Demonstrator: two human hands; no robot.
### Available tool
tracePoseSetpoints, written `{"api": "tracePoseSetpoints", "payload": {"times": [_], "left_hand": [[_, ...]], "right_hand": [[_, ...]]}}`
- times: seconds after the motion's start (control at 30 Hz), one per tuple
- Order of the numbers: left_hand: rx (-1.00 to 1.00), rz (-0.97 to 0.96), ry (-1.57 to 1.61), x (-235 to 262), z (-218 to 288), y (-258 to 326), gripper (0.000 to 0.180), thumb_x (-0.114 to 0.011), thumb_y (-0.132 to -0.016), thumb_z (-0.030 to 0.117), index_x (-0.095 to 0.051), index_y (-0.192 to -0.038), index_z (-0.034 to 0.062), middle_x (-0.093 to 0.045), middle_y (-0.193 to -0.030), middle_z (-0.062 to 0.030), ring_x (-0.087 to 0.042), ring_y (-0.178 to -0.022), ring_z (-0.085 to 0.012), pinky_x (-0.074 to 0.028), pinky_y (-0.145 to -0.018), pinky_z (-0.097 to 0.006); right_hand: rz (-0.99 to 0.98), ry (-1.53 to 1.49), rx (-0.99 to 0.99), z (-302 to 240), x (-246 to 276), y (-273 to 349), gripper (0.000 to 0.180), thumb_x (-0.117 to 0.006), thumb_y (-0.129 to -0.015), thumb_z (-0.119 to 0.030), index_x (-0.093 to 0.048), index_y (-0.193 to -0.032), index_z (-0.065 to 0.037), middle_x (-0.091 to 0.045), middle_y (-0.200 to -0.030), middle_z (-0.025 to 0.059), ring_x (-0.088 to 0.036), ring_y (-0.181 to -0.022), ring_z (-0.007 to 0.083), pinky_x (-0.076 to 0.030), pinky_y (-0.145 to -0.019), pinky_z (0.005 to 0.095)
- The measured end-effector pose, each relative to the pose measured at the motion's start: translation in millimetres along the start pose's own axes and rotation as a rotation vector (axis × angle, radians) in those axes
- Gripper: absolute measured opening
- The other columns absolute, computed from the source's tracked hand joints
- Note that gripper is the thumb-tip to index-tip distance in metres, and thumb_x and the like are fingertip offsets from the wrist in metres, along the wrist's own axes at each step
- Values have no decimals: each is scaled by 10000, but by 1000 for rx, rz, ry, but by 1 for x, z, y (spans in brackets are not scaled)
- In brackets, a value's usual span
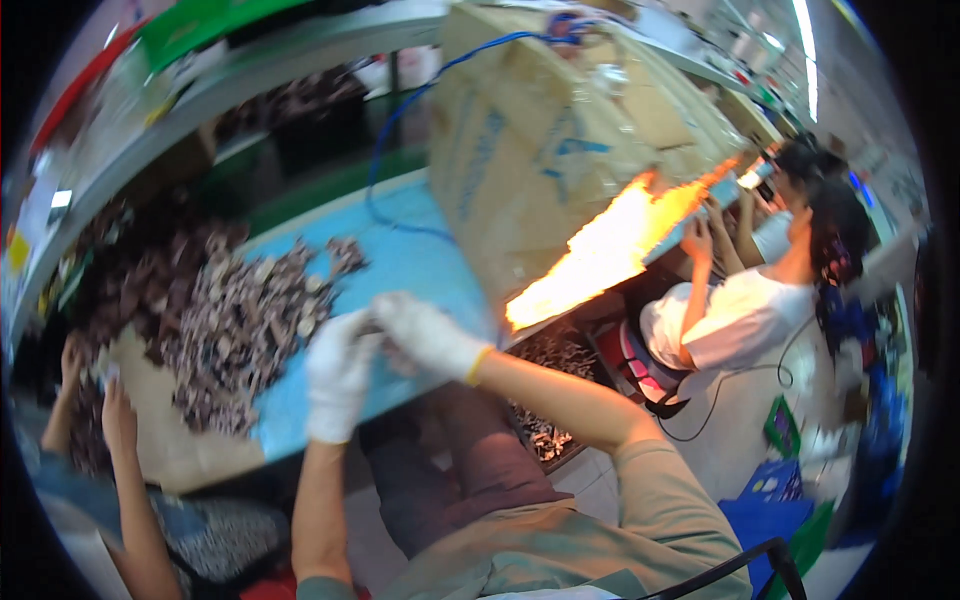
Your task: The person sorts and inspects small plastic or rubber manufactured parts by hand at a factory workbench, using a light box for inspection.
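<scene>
Both of the person's hands wear white gloves and meet over the near edge of the blue worktop (410,260). The left hand (337,385) is curled, fingers bent inward, and the right hand (425,335) lies just beside it and slightly farther out, also bent, with a yellow cuff at the wrist. Their fingertips come together on something small and dark, but the picture is too blurred to tell whether either hand has a firm grip on it or what exactly it is. Just to the left of the left hand, and stretching away from it, lies a big heap of small grey-brown parts (235,330), spilling over the blue surface and onto a sheet of brown cardboard (165,430) on the near side. Beyond the right hand stands a large cardboard box (545,140), tilted, with a blue cable (395,130) looping down behind it toward the worktop. Down and to the right of the right hand, below the worktop edge, a tray of more dark parts (545,430) sits by the person's knee. Far to the left of the left hand, another person's bare hands (118,415) rest at the cardboard. Well off to the right, a person in a white shirt (745,315) sits facing away, arms raised.
</scene>
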State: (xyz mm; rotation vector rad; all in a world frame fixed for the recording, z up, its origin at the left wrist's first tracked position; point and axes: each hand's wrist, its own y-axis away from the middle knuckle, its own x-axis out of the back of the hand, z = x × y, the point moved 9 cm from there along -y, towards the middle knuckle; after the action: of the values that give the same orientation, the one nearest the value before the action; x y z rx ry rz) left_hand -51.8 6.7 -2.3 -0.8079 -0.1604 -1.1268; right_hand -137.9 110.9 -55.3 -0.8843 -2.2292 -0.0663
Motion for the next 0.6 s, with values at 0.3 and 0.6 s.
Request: {"api": "tracePoseSetpoints", "payload": {"times": [0.3, 0.6], "left_hand": [[-84, 89, -960, 45, -57, -19, 250, -689, -919, 152, -714, -1147, 52, -671, -1195, -163, -604, -1154, -397, -456, -1015, -511], [667, 36, 169, -95, -69, 24, 290, -587, -1026, 126, -680, -1255, -26, -714, -1158, -129, -666, -1025, -222, -515, -957, -344]], "right_hand": [[-255, 847, -44, 40, 113, 134, 188, -537, -977, -280, -668, -893, -174, -674, -760, 58, -714, -723, 252, -589, -719, 383], [89, 1214, -93, 300, 222, 56, 398, -494, -1056, -327, -578, -1412, -173, -705, -1237, 16, -715, -801, 305, -547, -710, 496]]}}
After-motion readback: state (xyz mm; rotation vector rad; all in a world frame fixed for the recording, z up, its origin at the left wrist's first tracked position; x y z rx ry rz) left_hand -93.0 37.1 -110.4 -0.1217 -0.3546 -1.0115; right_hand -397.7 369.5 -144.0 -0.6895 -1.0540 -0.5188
